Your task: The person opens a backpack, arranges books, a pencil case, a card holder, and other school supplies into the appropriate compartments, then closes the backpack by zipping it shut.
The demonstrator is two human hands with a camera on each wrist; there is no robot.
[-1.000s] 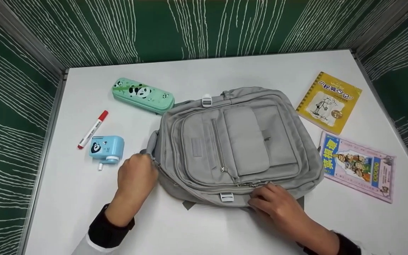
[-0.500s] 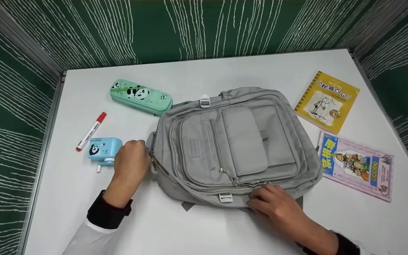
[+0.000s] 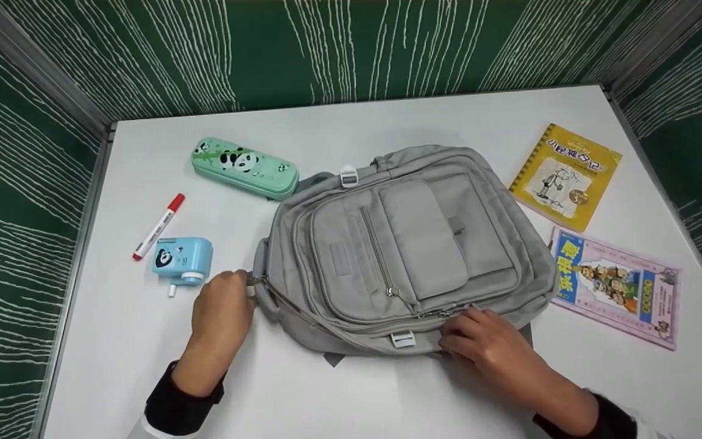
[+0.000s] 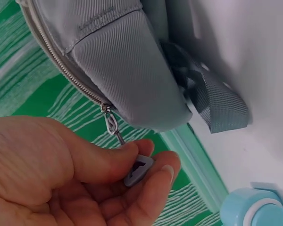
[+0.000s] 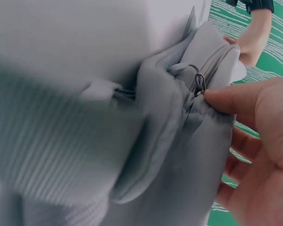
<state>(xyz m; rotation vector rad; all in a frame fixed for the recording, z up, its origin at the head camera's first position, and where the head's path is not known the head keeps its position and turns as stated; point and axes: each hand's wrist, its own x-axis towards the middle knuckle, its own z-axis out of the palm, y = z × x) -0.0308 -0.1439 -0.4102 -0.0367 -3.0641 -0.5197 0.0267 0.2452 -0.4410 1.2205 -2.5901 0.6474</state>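
Pinched between thumb and curled fingers of the left hand [image 3: 224,310]: the gray zipper pull [image 4: 139,170], at the left end of the backpack [image 3: 427,241]. Right hand [image 3: 490,344]: thumb and fingers closed on fabric along the near side. Backpack position: lying front up on the white table [image 3: 339,402], between the blue sharpener [image 3: 183,256] and the pink book [image 3: 618,286].

A booth-like space: green, white-streaked panels [image 3: 363,52] and grey posts [image 3: 49,61] enclose a white surface [image 3: 381,393].
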